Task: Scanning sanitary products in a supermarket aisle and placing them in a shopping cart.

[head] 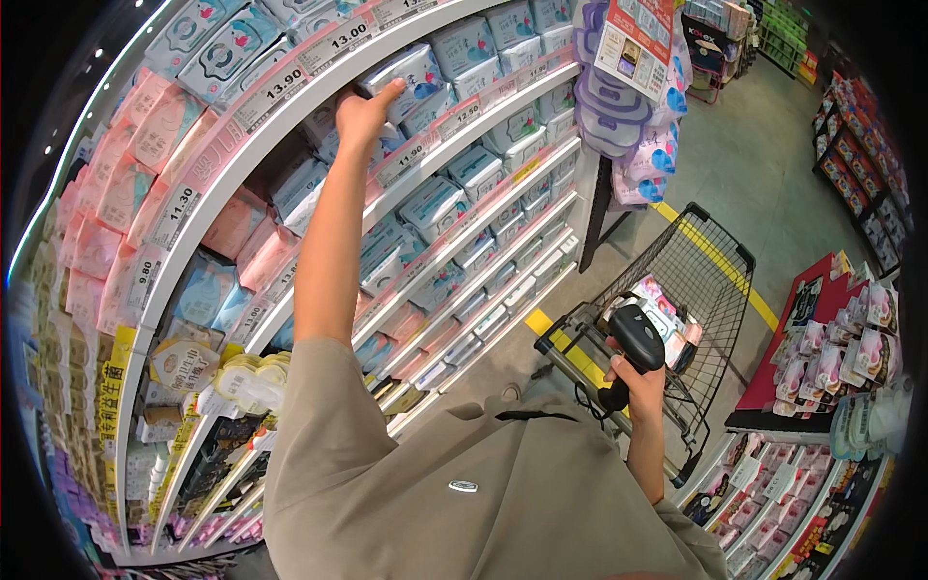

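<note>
My left hand (365, 109) reaches up into a shelf of soft packs. Its thumb lies against the front of a white and blue soft pack (417, 76) that sits at a tilt; the other fingers are hidden, so whether they grip it cannot be told. Low on the right, my right hand (636, 380) is closed around the handle of a black handheld scanner (636, 337), its rounded head pointing up. A dark cord hangs by the handle. Just beyond the scanner, a wire shopping cart (714, 268) holds several colourful packs (656, 297).
White shelf edges with price tags (409, 165) curve across the left. Purple-edged hanging displays (612, 109) mark the shelf's far end. A red display stand (779, 326) with hanging packs is right of the cart. A yellow floor stripe (761, 308) runs beneath the cart, and low shelves (768, 493) stand bottom right.
</note>
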Demonstrator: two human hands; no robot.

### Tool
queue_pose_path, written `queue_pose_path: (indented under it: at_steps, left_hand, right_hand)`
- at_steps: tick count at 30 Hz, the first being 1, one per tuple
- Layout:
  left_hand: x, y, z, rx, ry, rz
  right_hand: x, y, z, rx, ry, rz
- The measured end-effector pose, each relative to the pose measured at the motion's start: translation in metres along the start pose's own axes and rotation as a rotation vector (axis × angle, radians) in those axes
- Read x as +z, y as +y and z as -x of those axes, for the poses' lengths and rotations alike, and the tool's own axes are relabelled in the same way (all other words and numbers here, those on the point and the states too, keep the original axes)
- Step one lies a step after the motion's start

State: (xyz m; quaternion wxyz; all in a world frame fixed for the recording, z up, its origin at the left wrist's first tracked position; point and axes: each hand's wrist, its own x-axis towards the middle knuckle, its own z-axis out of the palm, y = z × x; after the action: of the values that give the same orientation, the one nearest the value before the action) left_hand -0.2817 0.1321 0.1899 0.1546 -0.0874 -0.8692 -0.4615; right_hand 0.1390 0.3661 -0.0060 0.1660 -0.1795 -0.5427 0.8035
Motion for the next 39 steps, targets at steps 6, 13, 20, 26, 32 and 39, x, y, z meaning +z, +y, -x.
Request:
queue_pose_path:
  at_steps: [6,13,20,26,32,39]
  left_hand:
    - [0.022,-0.007,-0.022,0.09,0.151,-0.054]
    - [0.016,0.02,-0.009,-0.035,0.011,-0.193]
    - [0.011,0.006,-0.009,0.061,-0.157,-0.448]
    - [0.016,-0.009,-0.018,0.053,-0.123,-0.631]
    - [0.018,-0.014,-0.019,0.071,-0.127,-0.62]
    - [0.018,0.011,-0.001,0.029,-0.211,-0.666]
  right_hand:
    - [-0.002,-0.003,0.004,-0.021,0.01,-0.023]
    - [-0.008,0.0,0.007,-0.027,0.04,-0.035]
    - [-0.008,0.004,0.003,-0.023,0.022,-0.023]
    - [-0.006,0.005,0.003,-0.026,-0.006,-0.012]
    - [-0.008,0.008,0.003,-0.014,-0.011,-0.016]
    - [-0.012,0.013,0.0,-0.022,-0.043,-0.016]
